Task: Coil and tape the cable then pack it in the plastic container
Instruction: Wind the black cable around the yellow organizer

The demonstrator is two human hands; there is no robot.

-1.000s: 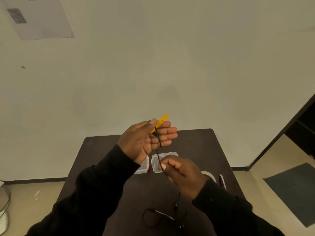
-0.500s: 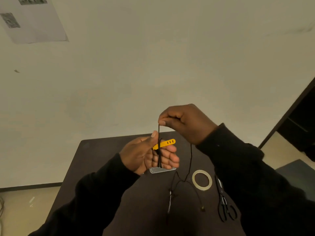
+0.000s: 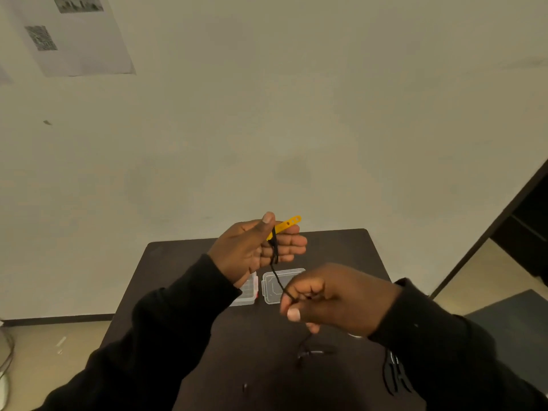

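Note:
My left hand (image 3: 252,250) is raised over the dark table (image 3: 350,250), palm up, with loops of a thin black cable (image 3: 274,247) wound round its fingers and pinned by the thumb. A yellow strap (image 3: 286,224) sticks out past the fingertips. My right hand (image 3: 332,295) is lower and to the right, pinching the cable's running part; the loose end hangs to the table (image 3: 308,351). The clear plastic container (image 3: 278,284) lies open on the table behind my hands, its other half (image 3: 247,292) partly hidden by my left wrist.
Black scissors (image 3: 394,375) lie at the table's right side, partly under my right sleeve. A sliver of the tape roll (image 3: 354,336) shows below my right wrist. A plain wall stands behind the table, and a doorway opens at the right.
My right hand has come down from above my left hand to below and right of it, drawing the cable with it. The view has tilted, so the container shows again.

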